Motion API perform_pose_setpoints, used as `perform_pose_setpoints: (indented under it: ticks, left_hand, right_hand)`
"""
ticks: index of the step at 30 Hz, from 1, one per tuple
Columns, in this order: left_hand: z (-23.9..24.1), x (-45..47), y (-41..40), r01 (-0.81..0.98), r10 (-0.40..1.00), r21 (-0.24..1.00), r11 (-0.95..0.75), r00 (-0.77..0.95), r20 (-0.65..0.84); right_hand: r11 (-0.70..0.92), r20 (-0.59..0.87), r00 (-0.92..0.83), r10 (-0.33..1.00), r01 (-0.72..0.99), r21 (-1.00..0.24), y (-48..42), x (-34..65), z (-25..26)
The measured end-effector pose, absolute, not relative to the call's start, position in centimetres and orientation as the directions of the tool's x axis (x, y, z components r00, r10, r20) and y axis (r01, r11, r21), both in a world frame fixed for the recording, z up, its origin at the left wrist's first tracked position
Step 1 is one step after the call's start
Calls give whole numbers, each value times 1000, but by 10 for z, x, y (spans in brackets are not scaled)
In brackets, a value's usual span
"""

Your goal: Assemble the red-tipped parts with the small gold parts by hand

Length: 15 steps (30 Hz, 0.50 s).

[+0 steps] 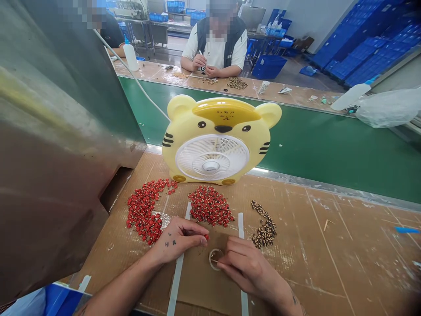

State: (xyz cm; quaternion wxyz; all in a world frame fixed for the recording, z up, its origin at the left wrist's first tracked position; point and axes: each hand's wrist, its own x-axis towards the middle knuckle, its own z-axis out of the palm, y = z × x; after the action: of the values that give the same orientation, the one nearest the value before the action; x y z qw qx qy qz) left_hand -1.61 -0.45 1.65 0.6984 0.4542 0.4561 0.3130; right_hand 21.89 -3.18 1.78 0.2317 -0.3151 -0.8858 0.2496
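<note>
My left hand [179, 239] pinches a small red piece [206, 237] between thumb and forefinger. In my right hand [245, 261] is a thin pale stick [214, 261], its tip inside a small round clear dish [215, 253]. That dish rests on a cardboard sheet [207, 285] held by strips of white tape. Just beyond my hands lies a heap of small red pieces with dark and pale parts [210, 206]. A second red heap [144, 215] spreads to the left. Small black-and-gold pieces [265, 228] lie in a curved pile on the right.
A yellow tiger-faced fan [219, 109] stands behind the heaps. A metal cabinet [59, 131] borders the left side. Past a green belt [322, 149], a person [213, 48] sits at another bench with small gold beads [237, 83]. White bottles [130, 57] stand there too.
</note>
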Motion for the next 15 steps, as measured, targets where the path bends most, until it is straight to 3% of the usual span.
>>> perform_pose_setpoints:
  ticks: [3,7,15]
  left_hand:
    - [18,-16,-4,100,871,937,335,348,-348]
    - [19,-15,-5,154,861,937,314,370,-349]
    - [22,-13,-5,189,845,941,280,416,-335]
  right_hand:
    - [609,294,-625,724,377,-698,-31,223,25]
    - [478,375,-351,858,282,-832,-34,224,28]
    - [409,351,-222,909,326,-853,-37,213,23]
